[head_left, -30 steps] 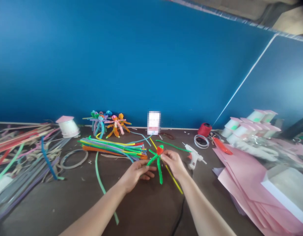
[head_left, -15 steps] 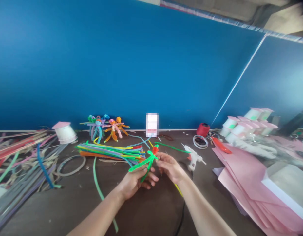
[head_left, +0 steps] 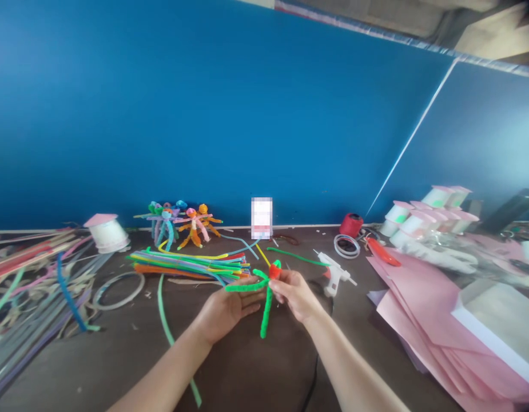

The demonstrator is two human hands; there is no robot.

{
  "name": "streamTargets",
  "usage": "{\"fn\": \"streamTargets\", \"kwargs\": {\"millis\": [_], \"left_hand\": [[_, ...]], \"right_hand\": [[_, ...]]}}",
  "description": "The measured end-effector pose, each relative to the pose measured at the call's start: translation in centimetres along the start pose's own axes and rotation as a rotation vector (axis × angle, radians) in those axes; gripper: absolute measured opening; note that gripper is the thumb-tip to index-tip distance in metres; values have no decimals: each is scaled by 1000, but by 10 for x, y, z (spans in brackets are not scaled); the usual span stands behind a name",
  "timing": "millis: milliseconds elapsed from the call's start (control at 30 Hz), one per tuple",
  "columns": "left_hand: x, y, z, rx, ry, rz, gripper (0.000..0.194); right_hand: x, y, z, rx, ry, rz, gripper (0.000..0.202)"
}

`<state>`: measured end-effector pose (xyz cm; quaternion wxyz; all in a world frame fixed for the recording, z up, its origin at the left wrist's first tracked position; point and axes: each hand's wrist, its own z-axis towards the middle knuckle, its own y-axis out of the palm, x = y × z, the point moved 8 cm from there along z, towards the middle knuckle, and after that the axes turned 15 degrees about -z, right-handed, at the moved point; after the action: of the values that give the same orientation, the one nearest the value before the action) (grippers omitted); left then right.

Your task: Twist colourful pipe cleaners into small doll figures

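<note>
A green pipe-cleaner figure (head_left: 267, 309) with a red part near its top is pinched at that red part by my right hand (head_left: 295, 294). One green limb points left, and another hangs down. My left hand (head_left: 230, 306) is open, palm up, fingers spread behind the left-pointing limb; whether they touch it I cannot tell. Beyond my left hand lies a bundle of coloured pipe cleaners (head_left: 191, 264). Small finished-looking pipe-cleaner figures (head_left: 194, 226) stand by the wall.
A white glue gun (head_left: 336, 274) lies right of my hands, near a red spool (head_left: 350, 225). Pink sheets (head_left: 436, 326) and white cups (head_left: 418, 226) fill the right side. Loose strips, a ring (head_left: 118, 290) and a pink-topped cup (head_left: 106, 233) are at the left.
My left hand has let go of the green figure's limbs and opened. The lower limb now hangs down, and the right fingers pinch at the red part. The view has shifted slightly.
</note>
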<state>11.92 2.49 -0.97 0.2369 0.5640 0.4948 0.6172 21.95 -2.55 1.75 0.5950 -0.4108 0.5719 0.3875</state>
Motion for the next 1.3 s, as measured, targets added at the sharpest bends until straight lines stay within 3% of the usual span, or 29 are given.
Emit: {"fn": "streamTargets", "kwargs": {"millis": [133, 300, 400, 467, 567, 633, 700, 833, 1067, 1167, 1300], "left_hand": [[2, 3, -4, -27, -47, -12, 50], [1, 5, -6, 11, 95, 288, 30], [0, 0, -3, 99, 151, 396, 25], [2, -4, -2, 155, 176, 415, 23], [6, -5, -2, 169, 194, 401, 21], [7, -3, -3, 151, 192, 368, 22], [6, -3, -4, 158, 178, 312, 25], [3, -1, -7, 162, 156, 220, 28], [5, -1, -7, 143, 176, 207, 29], [5, -4, -6, 156, 179, 215, 28], [6, -4, -5, 170, 217, 258, 26]], "right_hand": [[1, 5, -3, -52, 52, -97, 17], [-10, 1, -4, 99, -44, -405, 16], [-12, 0, -1, 84, -108, -566, 26], [-11, -15, 4, 148, -128, -654, 33], [-18, -56, 5, 472, -179, -873, 26], [-16, -70, 9, 533, -121, -1037, 30], [-12, -73, 15, 489, -53, -1199, 36], [-10, -58, 32, 329, -28, -1495, 43], [-5, -61, 62, 291, -27, -1574, 36], [-5, -60, 65, 290, -56, -1597, 21], [-16, -53, 56, 296, -91, -1614, 16]]}}
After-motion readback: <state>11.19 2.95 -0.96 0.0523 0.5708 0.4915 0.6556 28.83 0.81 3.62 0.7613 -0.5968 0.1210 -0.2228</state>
